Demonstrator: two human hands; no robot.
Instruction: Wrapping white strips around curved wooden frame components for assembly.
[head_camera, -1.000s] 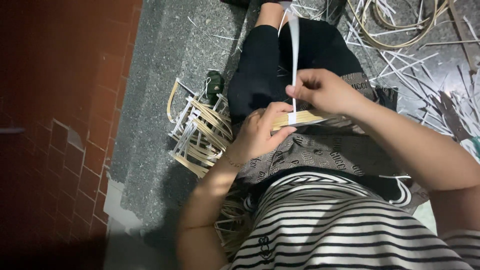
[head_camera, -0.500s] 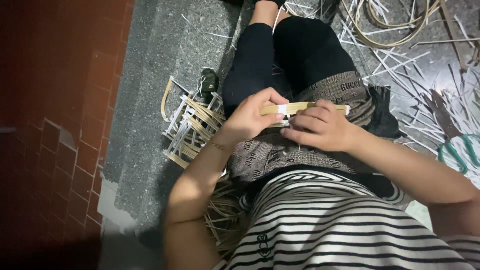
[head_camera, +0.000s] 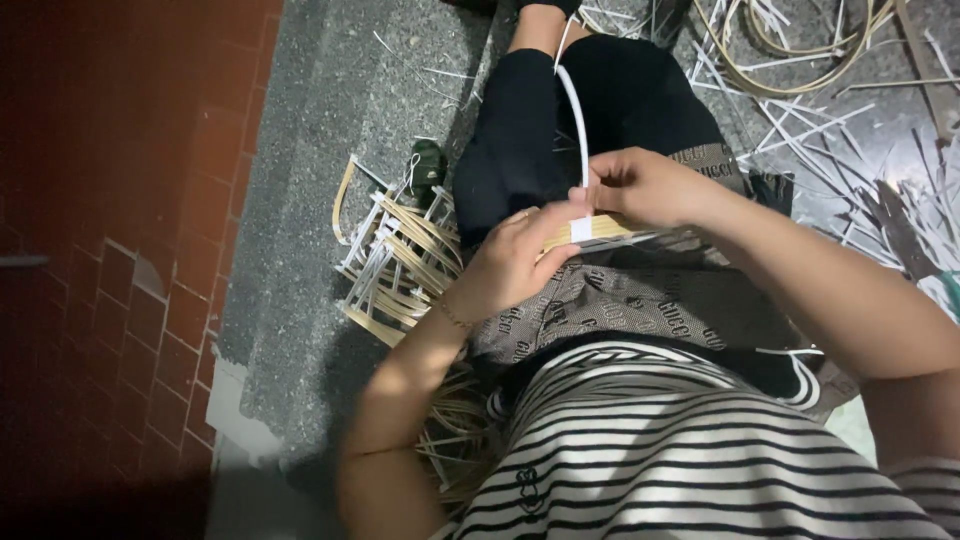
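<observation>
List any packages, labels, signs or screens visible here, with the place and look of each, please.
None of these is in view.
Nearest to one: patterned cloth on the lap, grey-brown with a repeated dark printed motif.
White strip wrapped around the pale bundle of sticks between both hands: plain, unprinted.

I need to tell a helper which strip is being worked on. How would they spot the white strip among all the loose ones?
Look at the person's lap, where the left hand grips a flat bundle of tan slats. The white strip wraps that bundle and arcs up over the black trousers, pinched by the right hand; the others lie loose on the floor.
</observation>
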